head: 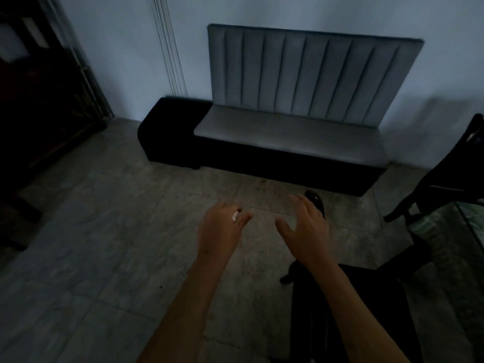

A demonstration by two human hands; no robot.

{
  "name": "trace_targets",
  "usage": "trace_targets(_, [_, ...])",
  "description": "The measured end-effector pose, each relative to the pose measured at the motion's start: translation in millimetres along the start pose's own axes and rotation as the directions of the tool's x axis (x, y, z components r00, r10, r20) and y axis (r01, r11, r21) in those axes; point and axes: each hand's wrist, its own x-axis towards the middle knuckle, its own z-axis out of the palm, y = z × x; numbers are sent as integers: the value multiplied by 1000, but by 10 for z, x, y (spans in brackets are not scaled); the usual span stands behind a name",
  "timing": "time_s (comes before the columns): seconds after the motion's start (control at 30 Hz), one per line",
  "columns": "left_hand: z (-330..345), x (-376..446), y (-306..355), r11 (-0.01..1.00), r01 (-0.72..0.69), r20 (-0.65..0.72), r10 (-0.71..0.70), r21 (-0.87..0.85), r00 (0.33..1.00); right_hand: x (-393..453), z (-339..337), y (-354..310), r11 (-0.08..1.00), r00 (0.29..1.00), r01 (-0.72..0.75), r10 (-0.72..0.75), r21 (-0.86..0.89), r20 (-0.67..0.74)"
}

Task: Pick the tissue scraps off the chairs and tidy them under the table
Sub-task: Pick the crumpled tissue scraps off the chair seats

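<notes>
The room is lying dim. Both bare forearms are reaching forward over the tiled floor [91,244]. The left hand [222,226] is curling with its grip closed on a small white tissue scrap [235,216], which is showing between the fingers near the knuckles. The right hand [305,226] is hanging open beside it, fingers spread and apart, touching nothing.

Ahead, a grey padded bench seat [288,129] with a ribbed backrest [309,74] is standing against the pale wall [117,48], on a black base [170,132] that is jutting out to its left. Its cushion is looking bare. A dark chair [445,184] is standing at the right edge, and just below it a glass-topped worktop [468,221] is cutting into the corner. A dark shoe [315,201] is peeking out beyond the right hand's fingers.
</notes>
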Motion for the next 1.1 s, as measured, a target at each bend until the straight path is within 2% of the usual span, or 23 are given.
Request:
trace_targets(0.23, [-197, 633, -290, 1000, -25, -18, 25, 8, 1000, 473, 306, -367, 997, 997, -61, 59, -48, -44])
trace_targets(0.57, [314, 2493, -272, 975, -219, 82, 215, 46, 973, 2080, 677, 4, 974, 970, -209, 197, -81, -143])
trace_targets(0.9, [1266, 4360, 457, 931, -363, 229, 360, -29, 904, 3629, 445, 751, 892, 908, -401, 357, -208, -218])
trace_targets(1.1, [2138, 5130, 1108, 863, -484, 337, 503, -146, 796, 4146, 175, 1470, 804, 823, -553, 487, -218, -292])
